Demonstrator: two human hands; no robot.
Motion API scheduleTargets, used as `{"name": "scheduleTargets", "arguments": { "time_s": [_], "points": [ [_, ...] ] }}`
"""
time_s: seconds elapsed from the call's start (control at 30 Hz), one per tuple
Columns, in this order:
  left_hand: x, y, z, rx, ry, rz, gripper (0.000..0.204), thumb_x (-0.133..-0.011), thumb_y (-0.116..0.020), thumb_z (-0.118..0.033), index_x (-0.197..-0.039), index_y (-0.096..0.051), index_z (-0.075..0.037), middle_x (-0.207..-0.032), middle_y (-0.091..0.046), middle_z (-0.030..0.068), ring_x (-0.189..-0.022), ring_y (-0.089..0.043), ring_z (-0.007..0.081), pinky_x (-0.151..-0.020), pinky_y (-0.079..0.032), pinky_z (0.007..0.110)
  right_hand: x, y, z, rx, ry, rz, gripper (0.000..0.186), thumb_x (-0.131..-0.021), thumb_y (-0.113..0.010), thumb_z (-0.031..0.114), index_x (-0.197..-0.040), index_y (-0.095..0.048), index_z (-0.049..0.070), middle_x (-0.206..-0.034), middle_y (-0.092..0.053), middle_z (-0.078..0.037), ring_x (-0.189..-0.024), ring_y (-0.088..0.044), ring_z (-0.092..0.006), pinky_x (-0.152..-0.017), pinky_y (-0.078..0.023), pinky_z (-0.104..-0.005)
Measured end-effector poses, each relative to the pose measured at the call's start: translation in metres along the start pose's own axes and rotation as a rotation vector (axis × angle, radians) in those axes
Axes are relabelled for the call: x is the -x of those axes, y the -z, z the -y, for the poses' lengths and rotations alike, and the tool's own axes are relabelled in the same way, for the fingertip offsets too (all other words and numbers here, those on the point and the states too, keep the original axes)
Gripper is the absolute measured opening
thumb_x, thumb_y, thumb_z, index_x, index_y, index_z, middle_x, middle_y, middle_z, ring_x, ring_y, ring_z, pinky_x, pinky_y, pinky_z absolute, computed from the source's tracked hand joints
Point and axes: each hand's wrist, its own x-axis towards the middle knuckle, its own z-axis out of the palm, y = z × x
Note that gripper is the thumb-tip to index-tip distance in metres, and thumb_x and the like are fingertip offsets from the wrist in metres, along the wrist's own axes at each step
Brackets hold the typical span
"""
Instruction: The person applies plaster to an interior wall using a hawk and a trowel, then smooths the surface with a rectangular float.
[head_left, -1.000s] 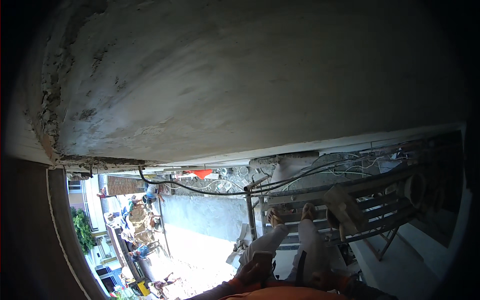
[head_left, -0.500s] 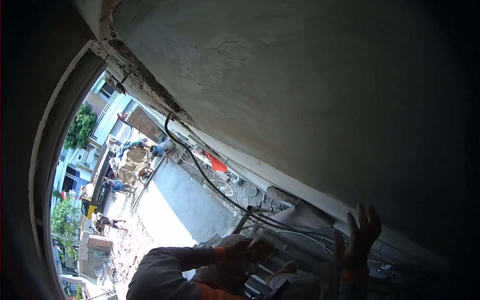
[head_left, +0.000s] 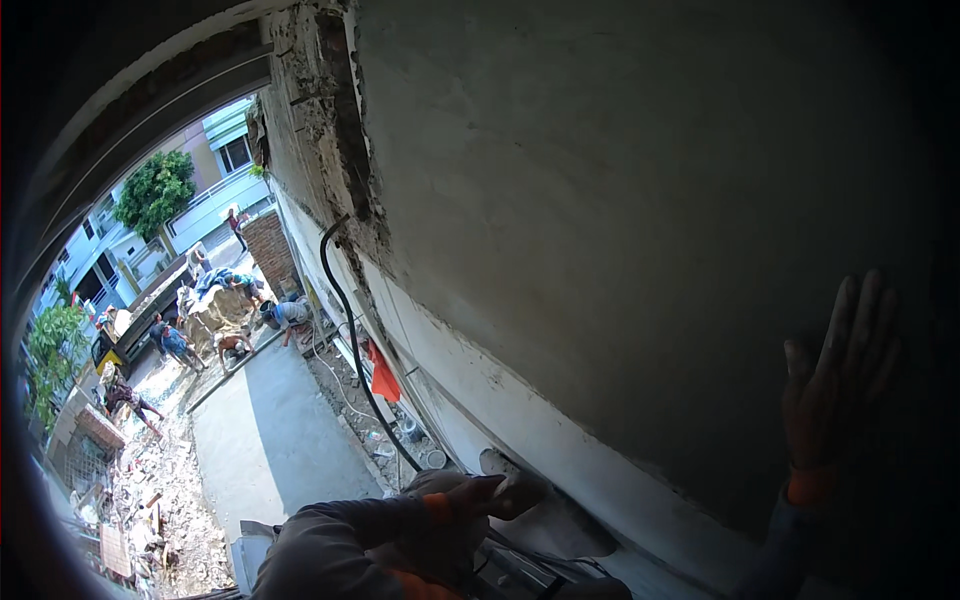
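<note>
A grey plastered wall (head_left: 560, 250) fills the right side of the head view. Against its dim lower right part my right hand (head_left: 840, 375) is raised, fingers stretched out and the palm toward the surface; it looks laid flat on the plaster, though the shade makes contact hard to judge. My left hand (head_left: 475, 497) is low at the centre, in front of my body, with its fingers closed. At its fingertips is a dim, rounded shape that I cannot make out. Both wrists show orange cuffs.
A black hose (head_left: 345, 325) hangs from the wall's broken edge (head_left: 345, 130). Far below lie a smooth concrete slab (head_left: 300, 420), rubble (head_left: 175, 500) and a sand heap (head_left: 215, 310) with several people around it. A red cloth (head_left: 383, 372) hangs near the wall's foot.
My right hand has moved up and right, from in front of the wall's lower edge onto the plaster area. My left hand stays low and closed. The view has tilted and turned.
</note>
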Motion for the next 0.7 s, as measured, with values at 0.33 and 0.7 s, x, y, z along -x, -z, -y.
{"name": "scheduleTargets", "arguments": {
  "time_s": [0.33,0.7],
  "points": [
    [-0.032,0.009,0.001,0.388,-0.387,-0.326,0.051,-0.089,-0.066,-0.029,-0.126,-0.046,0.0,-0.105,-0.059,0.0031,-0.093,-0.056,0.0097,-0.081,-0.048,0.029,0.0,0.006,0.007,-0.117,0.039,-0.049,0.071,-0.085,-0.061,0.036,-0.145,-0.031,0.012,-0.153,-0.025,-0.009,-0.142,-0.021,-0.0283,-0.11,-0.02,-0.0516],
    [-0.104,0.11,-0.253,-0.49,-1.085,-1.039,0.061,-0.086,-0.063,-0.044,-0.119,-0.04,0.003,-0.117,-0.044,0.0222,-0.101,-0.05,0.0398,-0.084,-0.045,0.045,0.002,-0.001,0.003,-0.046,0.036,-0.033,0.07,-0.087,-0.059,0.039,-0.146,-0.031,0.015,-0.154,-0.024,-0.011,-0.142,-0.021,-0.0292,-0.11,-0.02,-0.053]
  ]
}}
